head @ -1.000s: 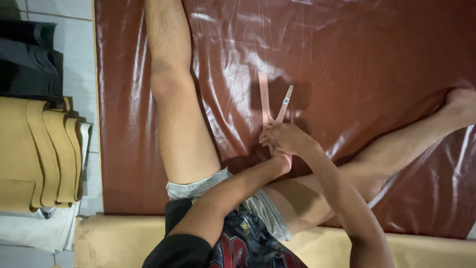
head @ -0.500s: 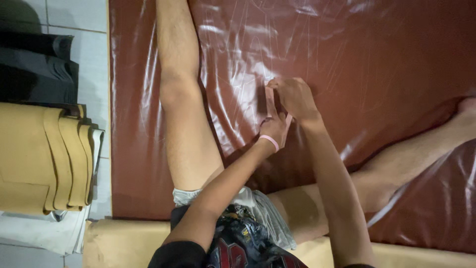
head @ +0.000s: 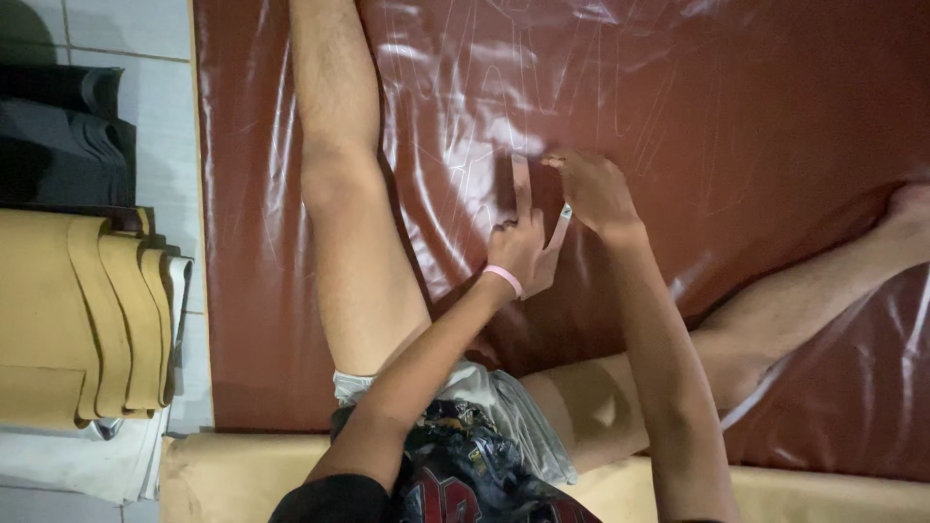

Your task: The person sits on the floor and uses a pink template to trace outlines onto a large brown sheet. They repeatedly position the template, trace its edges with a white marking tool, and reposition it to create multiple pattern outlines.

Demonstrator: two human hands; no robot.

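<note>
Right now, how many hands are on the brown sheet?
2: the left hand presses a pale strip flat, the right hand beside it holds a marking pen.

Glossy brown leatherette sheet (head: pixel 756 116) — smooth

We see pale floor tiles (head: pixel 116 29) at left, bearing stacked tan sheets (head: pixel 77 320) and black sheets (head: pixel 58 136); glare streaks the scene.

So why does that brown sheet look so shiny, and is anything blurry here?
In the head view, overhead light throws white glare streaks across the glossy reddish-brown leatherette sheet, brightest near the top centre; the hands cast a soft shadow beside the left hand; the right hand and the thin pale marker between them look slightly soft; the stacked tan sheets stay dim.
</note>
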